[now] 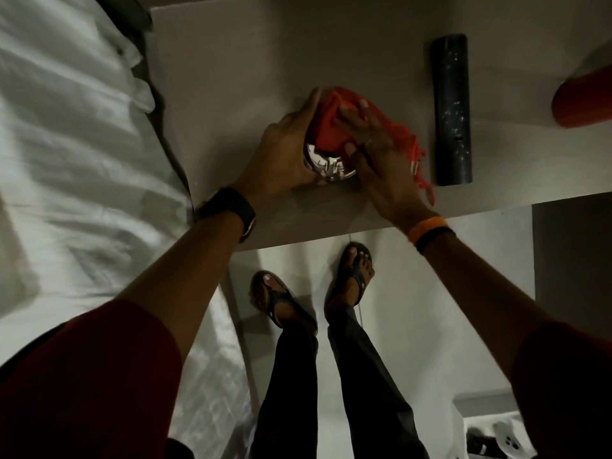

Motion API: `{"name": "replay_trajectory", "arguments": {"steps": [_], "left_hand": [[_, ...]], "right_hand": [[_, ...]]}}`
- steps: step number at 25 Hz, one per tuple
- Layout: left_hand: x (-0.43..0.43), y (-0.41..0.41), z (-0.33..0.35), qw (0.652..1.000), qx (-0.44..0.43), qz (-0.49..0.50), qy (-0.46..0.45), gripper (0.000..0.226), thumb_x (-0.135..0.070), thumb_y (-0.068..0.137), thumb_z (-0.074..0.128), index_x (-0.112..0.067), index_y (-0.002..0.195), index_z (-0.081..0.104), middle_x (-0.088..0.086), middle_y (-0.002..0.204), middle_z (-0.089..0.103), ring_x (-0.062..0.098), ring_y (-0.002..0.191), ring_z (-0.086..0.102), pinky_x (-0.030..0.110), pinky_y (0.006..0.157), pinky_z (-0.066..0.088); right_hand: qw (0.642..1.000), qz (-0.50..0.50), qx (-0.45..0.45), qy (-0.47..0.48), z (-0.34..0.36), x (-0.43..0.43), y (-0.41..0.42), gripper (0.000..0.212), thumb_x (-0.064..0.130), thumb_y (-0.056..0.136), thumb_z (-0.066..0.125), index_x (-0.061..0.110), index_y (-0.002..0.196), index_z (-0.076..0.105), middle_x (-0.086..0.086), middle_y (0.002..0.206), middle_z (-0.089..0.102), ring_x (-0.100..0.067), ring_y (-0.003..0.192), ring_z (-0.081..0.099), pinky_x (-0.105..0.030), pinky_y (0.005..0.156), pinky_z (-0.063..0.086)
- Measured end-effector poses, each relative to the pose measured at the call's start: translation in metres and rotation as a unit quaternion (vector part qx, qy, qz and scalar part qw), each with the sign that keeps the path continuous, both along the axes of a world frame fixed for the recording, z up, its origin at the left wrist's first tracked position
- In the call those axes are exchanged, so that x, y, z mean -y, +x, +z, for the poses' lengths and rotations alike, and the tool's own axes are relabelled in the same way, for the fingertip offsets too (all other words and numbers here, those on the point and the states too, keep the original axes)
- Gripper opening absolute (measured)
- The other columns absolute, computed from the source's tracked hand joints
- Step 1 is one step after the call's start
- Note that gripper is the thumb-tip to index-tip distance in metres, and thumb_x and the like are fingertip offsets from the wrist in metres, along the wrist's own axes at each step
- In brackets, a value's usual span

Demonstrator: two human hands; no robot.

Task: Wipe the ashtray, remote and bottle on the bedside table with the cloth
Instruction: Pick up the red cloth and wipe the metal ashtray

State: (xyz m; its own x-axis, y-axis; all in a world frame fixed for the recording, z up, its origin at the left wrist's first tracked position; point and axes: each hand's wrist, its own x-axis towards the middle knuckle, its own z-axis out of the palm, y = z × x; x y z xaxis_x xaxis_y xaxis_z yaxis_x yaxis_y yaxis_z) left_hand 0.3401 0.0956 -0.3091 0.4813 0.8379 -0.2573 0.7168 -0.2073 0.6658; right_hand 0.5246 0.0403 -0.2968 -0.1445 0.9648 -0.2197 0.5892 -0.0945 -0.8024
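- Dim bedroom; pale bedside table is filling the upper frame, white bed running along its 9 o'clock side, floor and sandalled feet showing at 6 o'clock.
- Left hand is cupping the shiny metal ashtray round its 9 o'clock wall, fingers wrapped, bracing it on the tabletop near the front edge.
- Right hand is pressing the orange cloth into the ashtray's bowl, fingers clenched on the bunched fabric; a frayed tail is trailing off toward 4 o'clock.
- Handling call: ashtray looks rigid, polished, likely slippery and light enough to skate, so the outer-wall brace is the right hold; the notched rim could be snagging the loose threads.
- Cloth is soft and is bunching easily; keeping the wad tight should be helping.
- Dark remote is lying flat at 3 o'clock of the ashtray, well apart, apparently not yet wiped.
- Red bottle is sitting at the far 3 o'clock edge, mostly cut off.
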Motion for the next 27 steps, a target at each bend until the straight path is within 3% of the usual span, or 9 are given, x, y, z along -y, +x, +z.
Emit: {"name": "replay_trajectory", "arguments": {"steps": [4, 8, 12, 16, 18, 20, 23, 25, 27], "left_hand": [[0.007, -0.001, -0.004, 1.0, -0.005, 0.015, 0.008, 0.108, -0.04, 0.07, 0.085, -0.007, 0.153, 0.024, 0.009, 0.152, 0.045, 0.028, 0.138, 0.044, 0.052, 0.11, 0.039], [0.017, 0.003, -0.003, 0.999, 0.0, 0.042, 0.008, 0.107, -0.044, 0.069, 0.086, -0.011, 0.152, 0.028, 0.012, 0.15, 0.044, 0.029, 0.138, 0.042, 0.052, 0.11, 0.039], [0.031, 0.014, -0.007, 0.993, -0.004, 0.108, 0.042, 0.09, -0.051, 0.069, 0.082, -0.011, 0.141, 0.044, 0.019, 0.134, 0.047, 0.032, 0.121, 0.05, 0.044, 0.1, 0.05], [0.035, 0.015, -0.009, 0.989, -0.008, 0.135, 0.063, 0.086, -0.051, 0.074, 0.078, -0.015, 0.144, 0.045, 0.017, 0.125, 0.048, 0.027, 0.111, 0.053, 0.037, 0.094, 0.053], [0.042, 0.018, -0.01, 0.983, -0.012, 0.167, 0.077, 0.078, -0.038, 0.08, 0.078, -0.012, 0.145, 0.043, 0.018, 0.125, 0.048, 0.028, 0.111, 0.053, 0.04, 0.094, 0.052], [0.055, 0.023, -0.011, 0.976, -0.019, 0.204, 0.068, 0.076, -0.035, 0.078, 0.08, -0.008, 0.14, 0.045, 0.017, 0.129, 0.049, 0.029, 0.116, 0.052, 0.041, 0.099, 0.05], [0.066, 0.017, -0.014, 0.978, -0.038, 0.194, 0.061, 0.08, -0.052, 0.065, 0.085, -0.006, 0.123, 0.052, 0.013, 0.134, 0.051, 0.028, 0.12, 0.051, 0.037, 0.102, 0.045], [0.06, 0.009, -0.009, 0.981, 0.0, 0.187, 0.053, 0.088, -0.054, 0.059, 0.087, -0.005, 0.123, 0.052, 0.012, 0.139, 0.05, 0.027, 0.124, 0.049, 0.032, 0.104, 0.04], [0.043, 0.007, -0.006, 0.987, 0.03, 0.156, 0.03, 0.104, -0.045, 0.059, 0.091, -0.003, 0.14, 0.041, 0.014, 0.145, 0.046, 0.028, 0.133, 0.044, 0.037, 0.112, 0.039]], "right_hand": [[0.998, -0.066, 0.006, -0.003, -0.005, 0.059, -0.026, 0.047, 0.021, 0.107, 0.04, 0.025, 0.153, 0.027, 0.017, 0.163, 0.005, -0.022, 0.155, 0.007, -0.048, 0.127, 0.014], [0.996, -0.071, 0.052, 0.012, -0.011, 0.052, -0.031, 0.046, 0.019, 0.108, 0.038, 0.017, 0.153, 0.028, 0.006, 0.163, 0.016, -0.02, 0.155, 0.006, -0.021, 0.124, 0.001], [0.993, -0.094, 0.071, 0.015, -0.017, 0.006, -0.025, 0.047, 0.022, 0.106, 0.039, 0.012, 0.151, 0.032, -0.01, 0.162, 0.03, -0.029, 0.152, 0.02, -0.047, 0.125, 0.02], [0.995, -0.071, 0.073, 0.024, -0.009, 0.053, -0.031, 0.045, 0.018, 0.106, 0.041, 0.016, 0.151, 0.034, 0.003, 0.162, 0.021, -0.02, 0.154, 0.01, -0.014, 0.122, -0.002], [0.994, -0.102, 0.04, 0.016, -0.003, 0.081, -0.04, 0.044, 0.015, 0.106, 0.043, 0.017, 0.149, 0.036, 0.011, 0.157, 0.022, -0.008, 0.151, 0.01, -0.006, 0.118, 0.001], [0.99, -0.133, 0.031, 0.019, -0.004, 0.071, -0.04, 0.043, 0.018, 0.106, 0.044, 0.018, 0.148, 0.038, 0.01, 0.157, 0.027, -0.005, 0.15, 0.012, -0.012, 0.121, 0.01], [0.986, -0.165, 0.039, 0.005, -0.008, 0.023, -0.025, 0.042, 0.023, 0.104, 0.047, 0.02, 0.146, 0.043, -0.002, 0.157, 0.039, -0.022, 0.147, 0.034, -0.042, 0.121, 0.032], [0.99, -0.123, 0.061, 0.01, -0.006, 0.007, -0.013, 0.045, 0.025, 0.101, 0.053, 0.019, 0.145, 0.046, -0.005, 0.154, 0.044, -0.024, 0.141, 0.043, -0.038, 0.116, 0.038], [0.994, -0.039, 0.102, 0.033, -0.007, 0.006, -0.004, 0.049, 0.027, 0.099, 0.054, 0.016, 0.146, 0.044, -0.006, 0.156, 0.042, -0.026, 0.143, 0.039, -0.034, 0.116, 0.033]]}}
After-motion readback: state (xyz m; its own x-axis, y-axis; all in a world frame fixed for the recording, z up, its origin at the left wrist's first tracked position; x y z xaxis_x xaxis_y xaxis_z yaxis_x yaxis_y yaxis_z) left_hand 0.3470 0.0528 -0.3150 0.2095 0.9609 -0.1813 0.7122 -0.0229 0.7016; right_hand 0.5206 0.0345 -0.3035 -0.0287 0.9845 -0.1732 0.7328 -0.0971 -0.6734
